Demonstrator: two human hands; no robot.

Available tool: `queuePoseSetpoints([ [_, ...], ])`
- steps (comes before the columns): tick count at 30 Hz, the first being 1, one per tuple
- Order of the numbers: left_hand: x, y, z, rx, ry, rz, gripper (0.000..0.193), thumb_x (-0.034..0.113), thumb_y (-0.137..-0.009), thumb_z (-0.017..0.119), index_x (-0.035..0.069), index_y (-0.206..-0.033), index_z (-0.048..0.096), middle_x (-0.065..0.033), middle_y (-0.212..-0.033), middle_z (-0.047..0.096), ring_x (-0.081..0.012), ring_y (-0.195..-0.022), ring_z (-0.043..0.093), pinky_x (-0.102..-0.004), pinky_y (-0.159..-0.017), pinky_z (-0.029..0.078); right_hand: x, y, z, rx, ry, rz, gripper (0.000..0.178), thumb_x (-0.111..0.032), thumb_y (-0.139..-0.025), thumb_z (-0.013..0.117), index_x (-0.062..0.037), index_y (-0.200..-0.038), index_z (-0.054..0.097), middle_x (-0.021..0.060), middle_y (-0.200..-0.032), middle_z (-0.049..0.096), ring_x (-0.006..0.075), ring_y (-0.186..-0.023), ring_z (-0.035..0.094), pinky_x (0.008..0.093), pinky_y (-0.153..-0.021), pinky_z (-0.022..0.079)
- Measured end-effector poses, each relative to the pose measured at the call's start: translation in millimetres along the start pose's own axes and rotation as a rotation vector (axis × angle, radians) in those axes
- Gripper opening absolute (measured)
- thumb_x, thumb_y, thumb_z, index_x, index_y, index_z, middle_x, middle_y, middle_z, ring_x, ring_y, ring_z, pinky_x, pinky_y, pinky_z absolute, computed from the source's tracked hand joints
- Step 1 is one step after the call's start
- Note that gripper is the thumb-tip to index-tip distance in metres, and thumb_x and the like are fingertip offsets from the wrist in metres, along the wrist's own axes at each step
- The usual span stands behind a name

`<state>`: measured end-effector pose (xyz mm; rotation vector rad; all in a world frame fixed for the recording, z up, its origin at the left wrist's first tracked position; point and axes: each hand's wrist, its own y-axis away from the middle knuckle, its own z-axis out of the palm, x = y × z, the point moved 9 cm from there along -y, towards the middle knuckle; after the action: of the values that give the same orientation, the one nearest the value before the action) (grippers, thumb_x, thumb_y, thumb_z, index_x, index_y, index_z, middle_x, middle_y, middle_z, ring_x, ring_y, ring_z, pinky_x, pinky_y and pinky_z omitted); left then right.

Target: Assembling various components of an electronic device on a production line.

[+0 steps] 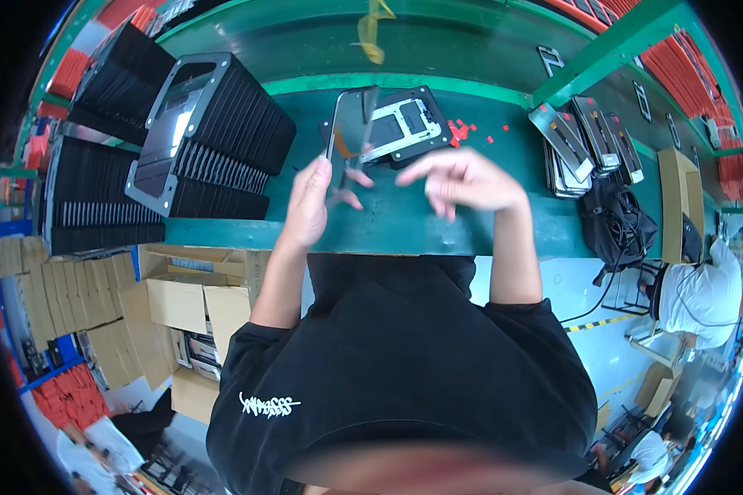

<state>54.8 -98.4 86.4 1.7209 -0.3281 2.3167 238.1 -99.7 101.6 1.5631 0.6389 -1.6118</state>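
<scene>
My left hand (309, 198) grips a thin, dark-edged, glossy panel (348, 124), like a phone screen, held up on edge over the bench. An orange-brown strip shows on the panel, and its lower part is blurred. My right hand (470, 183) is to the right of the panel, forefinger stretched out, the other fingers partly bent and apart; nothing shows in it. Behind both hands lies a black fixture (442, 136) with a pale metal frame (417, 115) set in it, partly hidden by the panel. Small red pieces (461, 132) are scattered beside the fixture.
Tall stacks of black trays (239, 124) crowd the left of the green bench (388, 231). Stacked phone-sized parts (561, 144) and a black bag (619, 223) with a cable are at the right. A yellow strip (371, 37) hangs above. Open cardboard boxes (177, 305) stand below left.
</scene>
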Motion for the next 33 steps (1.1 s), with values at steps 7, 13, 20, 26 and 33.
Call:
queuePoseSetpoints([
  [7, 46.9, -40.0, 2.8, 0.166, -1.157, 0.406, 0.061, 0.033, -0.087, 0.076, 0.004, -0.137, 0.058, -0.0207, -0.125, 0.064, -0.0342, -0.106, 0.061, -0.0436, -0.096, 0.048, 22.2, 10.6, -115.4, 0.840, 0.204, -0.139, 0.035, -0.024, -0.103, 0.059, -0.0064, -0.133, 0.063, 0.0063, -0.110, 0.070, 0.0093, -0.097, 0.064, 0.0249, -0.080, 0.053],
  [13, 24.3, -65.4, 23.2, 0.076, -1.224, 0.470, 0.073, 0.035, -0.080, 0.083, 0.004, -0.140, 0.056, -0.0206, -0.120, 0.065, -0.0361, -0.110, 0.059, -0.0461, -0.100, 0.046, 30.8, 4.7, -124.0, 0.937, 0.067, -0.193, 0.041, -0.029, -0.105, 0.055, -0.0082, -0.140, 0.058, 0.0096, -0.124, 0.066, 0.0135, -0.108, 0.060, 0.0275, -0.089, 0.051],
  [20, 15.9, -88.3, 30.0, 0.071, -1.170, 0.357, 0.080, 0.033, -0.082, 0.083, 0.009, -0.149, 0.047, -0.0164, -0.121, 0.065, -0.0321, -0.114, 0.059, -0.0434, -0.098, 0.048, 28.9, -2.4, -120.6, 0.903, 0.022, -0.071, 0.046, -0.035, -0.106, 0.053, -0.0092, -0.143, 0.056, 0.0070, -0.116, 0.065, 0.0128, -0.104, 0.058, 0.0261, -0.090, 0.048],
  [26, 15.3, -89.3, 33.2, 0.062, -1.155, 0.362, 0.081, 0.033, -0.079, 0.084, 0.010, -0.148, 0.047, -0.0163, -0.121, 0.066, -0.0327, -0.113, 0.059, -0.0438, -0.101, 0.046, 40.8, -4.2, -128.6, 0.883, 0.040, -0.048, 0.049, -0.031, -0.102, 0.061, -0.0030, -0.141, 0.055, 0.0103, -0.117, 0.067, 0.0159, -0.104, 0.063, 0.0283, -0.086, 0.051],
  [33, 28.3, -65.7, 43.7, 0.065, -1.379, 0.492, 0.086, 0.029, -0.071, 0.088, 0.012, -0.146, 0.049, -0.0144, -0.120, 0.066, -0.0346, -0.114, 0.060, -0.0575, -0.112, 0.034, 53.9, -10.3, -127.9, 0.821, 0.178, -0.078, 0.048, -0.020, -0.097, 0.069, 0.0017, -0.137, 0.056, 0.0097, -0.115, 0.069, 0.0167, -0.099, 0.067, 0.0291, -0.086, 0.054],
])
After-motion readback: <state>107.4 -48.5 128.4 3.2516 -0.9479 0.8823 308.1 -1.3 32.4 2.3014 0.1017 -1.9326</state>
